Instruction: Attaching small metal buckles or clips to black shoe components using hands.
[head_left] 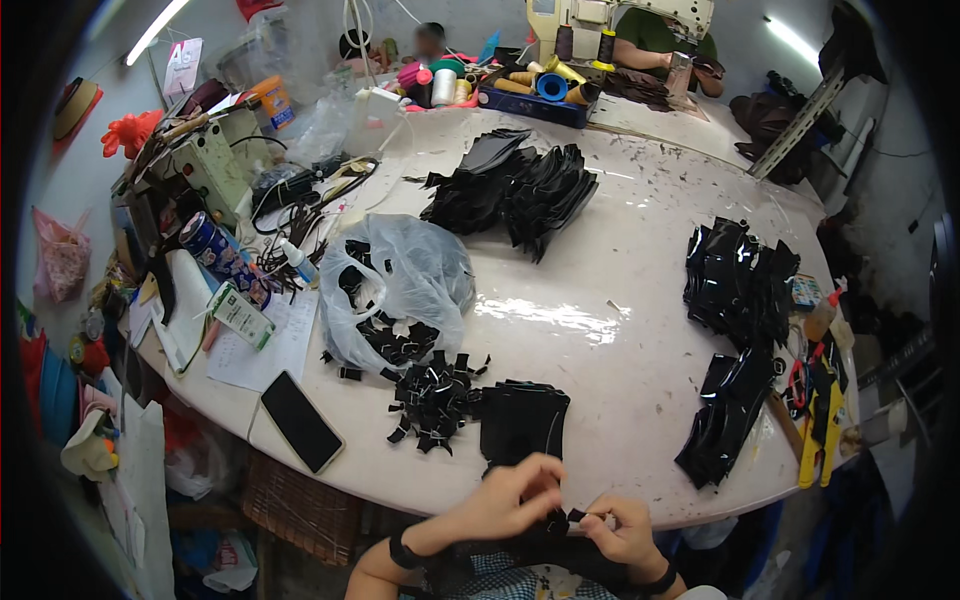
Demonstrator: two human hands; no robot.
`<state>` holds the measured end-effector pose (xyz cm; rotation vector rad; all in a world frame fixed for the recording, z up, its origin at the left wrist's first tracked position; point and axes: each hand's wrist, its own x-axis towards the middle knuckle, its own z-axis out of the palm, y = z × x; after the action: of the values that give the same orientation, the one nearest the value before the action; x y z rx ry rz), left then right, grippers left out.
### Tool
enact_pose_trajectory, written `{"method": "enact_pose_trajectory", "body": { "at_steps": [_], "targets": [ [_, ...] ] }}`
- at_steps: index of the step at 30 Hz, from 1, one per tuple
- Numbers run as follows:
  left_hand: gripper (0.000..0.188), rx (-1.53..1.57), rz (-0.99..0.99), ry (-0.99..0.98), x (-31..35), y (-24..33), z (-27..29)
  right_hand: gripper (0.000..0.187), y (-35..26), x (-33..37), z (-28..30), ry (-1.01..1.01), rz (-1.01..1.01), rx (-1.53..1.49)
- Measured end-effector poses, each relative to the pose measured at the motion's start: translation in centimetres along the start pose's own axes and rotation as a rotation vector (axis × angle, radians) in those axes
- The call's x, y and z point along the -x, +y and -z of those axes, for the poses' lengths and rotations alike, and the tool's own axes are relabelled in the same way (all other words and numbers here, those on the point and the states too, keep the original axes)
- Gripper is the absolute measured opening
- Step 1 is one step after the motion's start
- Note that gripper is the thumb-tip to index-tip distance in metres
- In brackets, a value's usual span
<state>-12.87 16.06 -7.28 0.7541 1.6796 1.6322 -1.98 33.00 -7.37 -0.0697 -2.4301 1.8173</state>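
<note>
At the table's near edge, my right hand (622,532) pinches a small black strip (577,516) between thumb and fingers. Just left of it, my left hand (515,497) is raised with its fingers curled in; whatever they hold is too small to make out. More black material shows below and between the hands, partly hidden. Beyond my left hand lies a neat stack of flat black pieces (522,420). Touching its left side is a loose heap of small black tabs (436,402) with pale edges. A translucent plastic bag (440,265) behind the heap holds more tabs.
A phone (301,421) lies left of the heap, near papers (262,335) and a blue can (215,250). Black bundles lie at the back (510,185) and right (738,280). Yellow-handled cutters (820,425) sit at the right edge. Thread spools and another person are at the far side.
</note>
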Motion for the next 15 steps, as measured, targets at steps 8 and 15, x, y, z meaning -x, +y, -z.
{"method": "enact_pose_trajectory", "body": {
  "at_steps": [8,15],
  "targets": [
    [0.034,-1.117,-0.356,0.493,-6.3,-3.3,3.6,0.005,-0.1,-0.2,0.1,-0.010,0.005,0.028],
    [0.019,-0.066,-0.219,0.266,-4.2,-0.8,3.1,0.007,0.7,0.0,0.4,-0.058,0.041,0.046]
  ]
}}
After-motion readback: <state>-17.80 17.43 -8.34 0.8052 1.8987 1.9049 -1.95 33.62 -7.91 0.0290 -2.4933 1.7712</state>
